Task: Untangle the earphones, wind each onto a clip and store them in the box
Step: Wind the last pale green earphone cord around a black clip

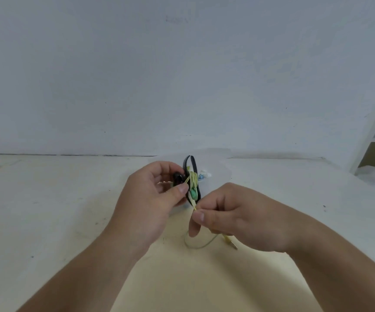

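My left hand (150,199) holds a black clip (190,170) above the table, thumb and fingers pinching it. A yellow earphone cable (193,178) is wound around the clip, with a green earbud (193,194) tucked against it. My right hand (234,215) pinches the free end of the yellow cable just below the clip. The loose tail loops under my right hand and ends in a plug (232,243) above the table. A box is not clearly visible.
A pale table (47,199) runs to a white wall (182,75). A small white and blue object (204,175) lies behind the clip, partly inside something clear. A white shelf frame (371,131) stands at the right edge.
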Tool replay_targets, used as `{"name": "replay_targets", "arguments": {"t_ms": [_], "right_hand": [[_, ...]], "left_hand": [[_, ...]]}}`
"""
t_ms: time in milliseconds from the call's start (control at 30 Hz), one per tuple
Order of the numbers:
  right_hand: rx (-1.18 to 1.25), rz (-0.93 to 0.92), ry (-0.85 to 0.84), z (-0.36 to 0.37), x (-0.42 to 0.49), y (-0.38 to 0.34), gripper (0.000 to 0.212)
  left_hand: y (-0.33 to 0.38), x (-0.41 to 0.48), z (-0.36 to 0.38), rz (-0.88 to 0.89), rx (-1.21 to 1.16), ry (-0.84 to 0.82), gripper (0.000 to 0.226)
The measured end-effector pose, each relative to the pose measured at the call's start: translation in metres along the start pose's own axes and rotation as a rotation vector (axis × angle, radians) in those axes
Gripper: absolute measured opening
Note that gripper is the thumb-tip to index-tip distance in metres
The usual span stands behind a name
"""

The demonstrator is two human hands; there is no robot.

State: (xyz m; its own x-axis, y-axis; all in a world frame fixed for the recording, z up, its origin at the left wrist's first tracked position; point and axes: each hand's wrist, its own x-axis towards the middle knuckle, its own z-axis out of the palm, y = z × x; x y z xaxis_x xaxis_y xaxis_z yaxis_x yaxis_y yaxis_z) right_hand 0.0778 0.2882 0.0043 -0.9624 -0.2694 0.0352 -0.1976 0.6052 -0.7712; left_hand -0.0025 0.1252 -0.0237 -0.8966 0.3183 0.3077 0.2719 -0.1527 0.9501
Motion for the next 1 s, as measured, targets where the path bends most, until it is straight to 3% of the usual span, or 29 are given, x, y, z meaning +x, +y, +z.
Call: {"name": "replay_targets", "arguments": {"t_ms": [133, 367, 467, 667, 767, 867, 1000], "right_hand": [[-0.097, -0.033, 0.039, 0.0, -0.002, -0.005, 0.032], [-0.212, -0.001, 0.53, -0.02, -0.006, -0.002, 0.02], [-0.213, 0.01, 0.623, -0.024, -0.006, 0.002, 0.02], [-0.229, 0.009, 0.619, -0.024, -0.003, 0.003, 0.018], [-0.152, 0.053, 0.519, -0.023, -0.001, 0.003, 0.019], [-0.056, 0.083, 0.33, -0.01, 0.004, 0.004, 0.031], [0.104, 0.052, 0.256, 0.002, 0.008, 0.004, 0.031]], "left_hand": [[-0.005, -0.001, 0.0, 0.129, 0.228, -0.033, 0.033], [-0.003, -0.002, -0.001, 0.129, 0.278, -0.225, 0.034], [-0.002, -0.002, -0.001, 0.1, 0.222, -0.276, 0.022], [0.004, -0.003, -0.005, 0.052, 0.132, -0.406, 0.022], [0.008, -0.005, -0.003, 0.054, 0.025, -0.438, 0.019], [0.008, -0.005, -0.002, 0.039, -0.158, -0.361, 0.021], [0.005, -0.004, 0.002, -0.058, -0.315, -0.224, 0.023]]}}
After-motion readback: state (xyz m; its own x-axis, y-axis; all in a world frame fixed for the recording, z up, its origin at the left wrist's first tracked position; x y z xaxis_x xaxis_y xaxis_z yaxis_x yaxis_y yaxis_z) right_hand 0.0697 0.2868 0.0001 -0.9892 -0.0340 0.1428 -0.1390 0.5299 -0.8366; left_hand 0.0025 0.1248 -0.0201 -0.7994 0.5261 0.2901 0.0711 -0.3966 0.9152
